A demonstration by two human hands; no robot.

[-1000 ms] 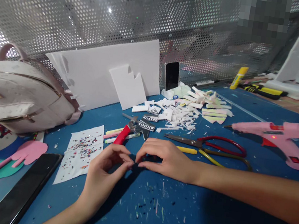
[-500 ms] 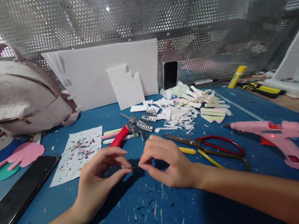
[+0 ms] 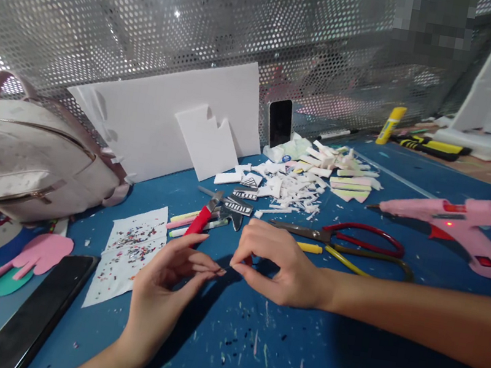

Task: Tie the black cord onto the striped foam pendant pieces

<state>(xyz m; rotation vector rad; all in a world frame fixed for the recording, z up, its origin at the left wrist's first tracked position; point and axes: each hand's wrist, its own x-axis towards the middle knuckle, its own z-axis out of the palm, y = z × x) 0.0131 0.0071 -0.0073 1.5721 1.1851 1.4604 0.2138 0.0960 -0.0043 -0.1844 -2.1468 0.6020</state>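
Observation:
My left hand (image 3: 168, 287) is held over the blue table, thumb and fingertips pinched on something too small to make out. Facing it, a small gap away, my right hand (image 3: 273, 263) also pinches thumb against forefinger; what lies between those tips is too fine to name. Behind my left hand is a red-handled cutter (image 3: 201, 217), across several highlighter pens (image 3: 181, 219). A white paper sheet (image 3: 107, 277) with many tiny coloured bits lies left of it. Scissors (image 3: 362, 237) with red and yellow-green handles rest beyond my right hand.
At the right lies a pink glue gun (image 3: 449, 219), its light lit. White scraps (image 3: 291, 188) are heaped at the back beside a propped phone (image 3: 279, 122). A backpack (image 3: 35, 157) and a dark phone (image 3: 41, 313) are on the left. A yellow glue stick (image 3: 391, 125) stands at back right.
The left fingertips have shifted slightly right and up, and its forefinger has lifted. A fine thread-like line seen between the two pinches is now hard to see.

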